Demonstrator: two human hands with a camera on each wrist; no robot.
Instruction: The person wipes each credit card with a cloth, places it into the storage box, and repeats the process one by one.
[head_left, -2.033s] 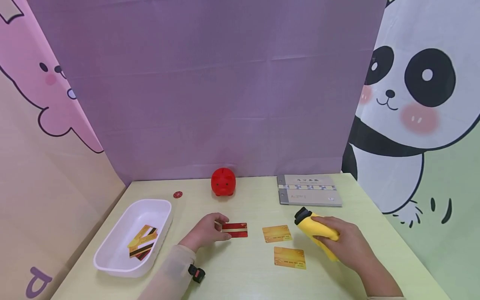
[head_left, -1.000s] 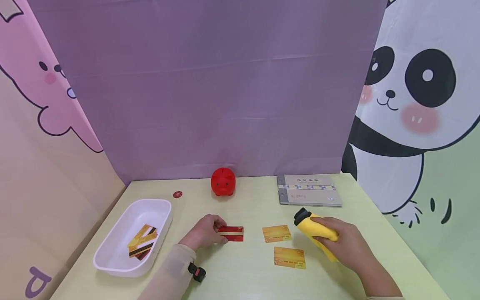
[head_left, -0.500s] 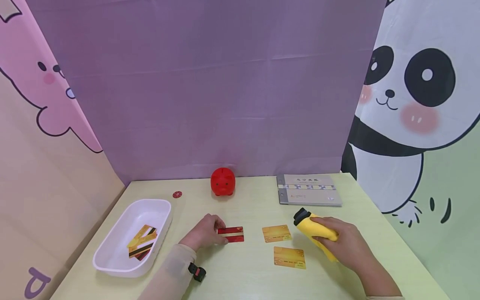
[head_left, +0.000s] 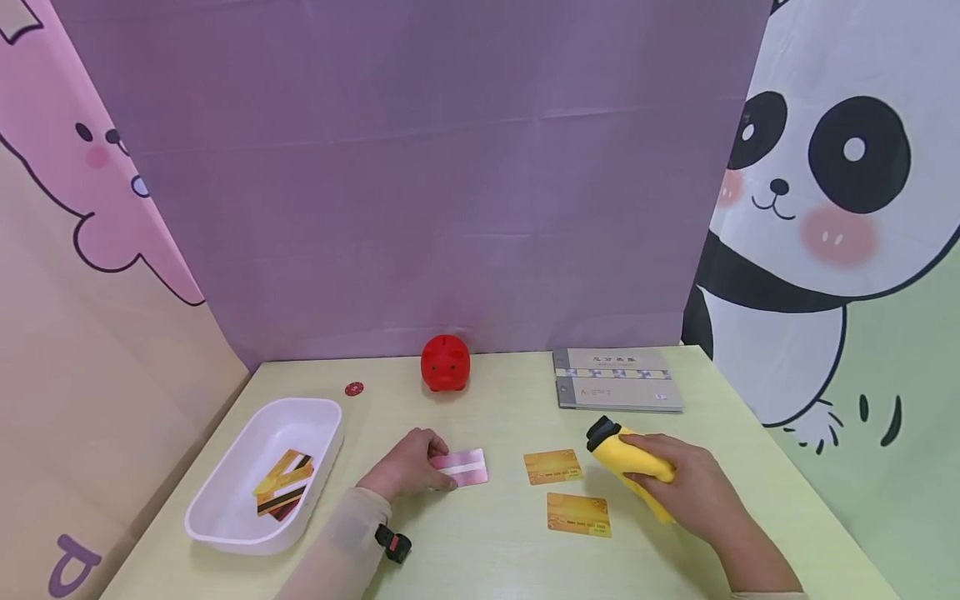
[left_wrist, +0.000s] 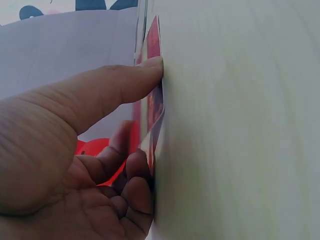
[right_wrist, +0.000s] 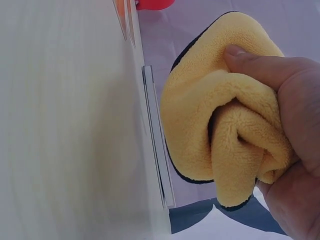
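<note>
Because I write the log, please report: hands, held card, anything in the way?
Left hand pinching red card, pinkish in head view. Right hand gripping yellow cloth. Nothing visibly blocking; two gold cards lie between hands.

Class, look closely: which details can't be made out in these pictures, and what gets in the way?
Head view: the left end of the striped card, hidden by the left hand.
Head view: most of the dark red card in the white tray, covered by other cards.
Head view: the finest print on the grey book, too small.
Right wrist view: most of the red piggy bank, cut off by the top edge.
</note>
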